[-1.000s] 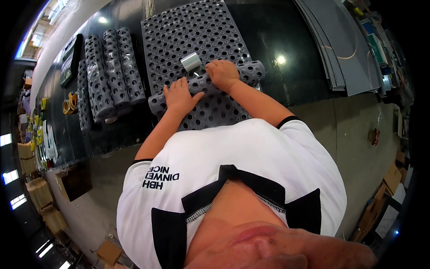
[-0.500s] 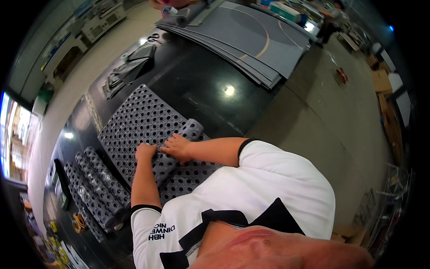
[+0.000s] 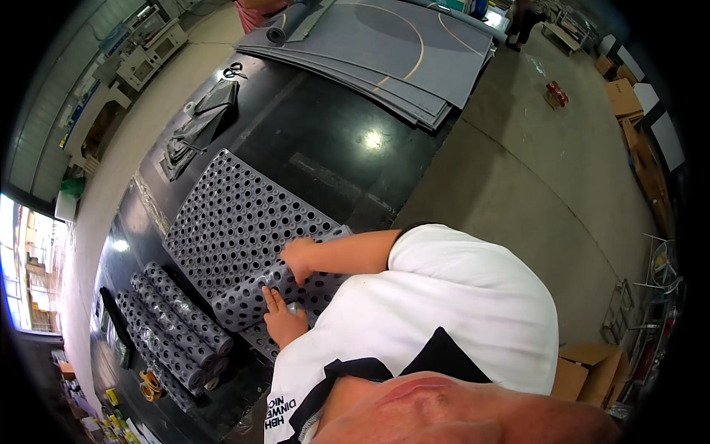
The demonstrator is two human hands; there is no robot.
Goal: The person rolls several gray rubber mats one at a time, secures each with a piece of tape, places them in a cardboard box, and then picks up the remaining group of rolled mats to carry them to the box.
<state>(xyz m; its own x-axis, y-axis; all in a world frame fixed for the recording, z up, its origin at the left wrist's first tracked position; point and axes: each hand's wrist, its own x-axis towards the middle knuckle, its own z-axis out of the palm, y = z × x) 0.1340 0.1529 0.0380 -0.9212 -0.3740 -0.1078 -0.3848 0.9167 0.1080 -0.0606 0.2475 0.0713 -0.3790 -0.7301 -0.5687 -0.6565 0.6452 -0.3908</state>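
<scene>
Glossy black worktable on grey concrete floor. Left hand and right hand, fingers flat, press the half-rolled grey perforated rubber mat; nothing gripped.

Finished grey perforated rolls lie side by side on the black table, scissors near stacked grey sheets; cardboard boxes sit on the concrete floor.

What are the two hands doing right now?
Left hand: open, flat on the rolled end of the perforated grey mat.
Right hand: curled, pressing the same roll.
</scene>
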